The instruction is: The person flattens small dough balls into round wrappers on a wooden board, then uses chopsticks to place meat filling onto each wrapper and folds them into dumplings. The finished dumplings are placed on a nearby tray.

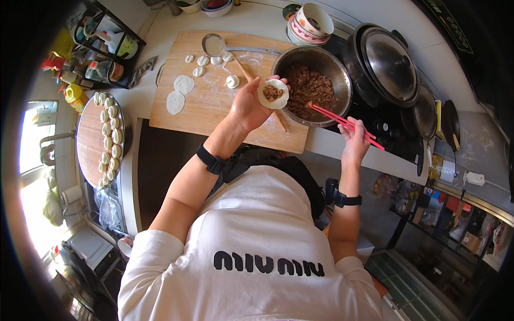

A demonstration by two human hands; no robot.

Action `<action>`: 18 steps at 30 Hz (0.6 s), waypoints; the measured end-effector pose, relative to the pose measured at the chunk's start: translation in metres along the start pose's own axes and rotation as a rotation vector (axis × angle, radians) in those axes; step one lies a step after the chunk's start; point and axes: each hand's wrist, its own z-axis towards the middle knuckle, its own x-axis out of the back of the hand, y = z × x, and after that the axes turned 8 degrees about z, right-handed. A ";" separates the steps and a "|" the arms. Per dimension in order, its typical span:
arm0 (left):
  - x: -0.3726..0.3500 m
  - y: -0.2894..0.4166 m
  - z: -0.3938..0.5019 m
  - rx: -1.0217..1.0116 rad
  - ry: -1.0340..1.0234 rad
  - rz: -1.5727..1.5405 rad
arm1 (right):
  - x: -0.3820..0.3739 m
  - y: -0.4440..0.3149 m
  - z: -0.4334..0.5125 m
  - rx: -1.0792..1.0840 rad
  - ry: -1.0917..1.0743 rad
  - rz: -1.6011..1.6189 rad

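On my left hand (251, 103) rests a round dough wrapper (273, 94) with brown minced filling at its centre. My right hand (355, 140) grips a pair of red chopsticks (347, 124), their tips over the steel bowl (346, 86) of minced filling (311, 90). Below my left hand, a wooden rolling pin (242, 69) lies slanted across the wooden board (213, 122). Flat wrappers (175, 102), small dough pieces (198, 71) and one shaped dumpling (232, 82) are on the board. A small round container (214, 45) of flour stands near its back edge.
At the left, a round tray (90, 140) bears several finished dumplings. Stacked bowls (309, 26) stand behind the steel bowl. A lidded pot (389, 64) and a pan (423, 108) are at the right on the black stove (385, 126). A black rack (116, 48) with bottles stands back left.
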 end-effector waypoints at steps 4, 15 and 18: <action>-0.002 -0.002 -0.001 0.030 -0.031 -0.001 | -0.001 -0.014 -0.010 -0.066 -0.071 0.234; -0.002 -0.006 -0.001 0.109 -0.223 -0.145 | -0.041 -0.036 -0.049 0.039 -0.359 0.063; 0.000 -0.005 -0.001 0.096 -0.216 -0.161 | -0.040 -0.041 -0.049 0.114 -0.342 0.119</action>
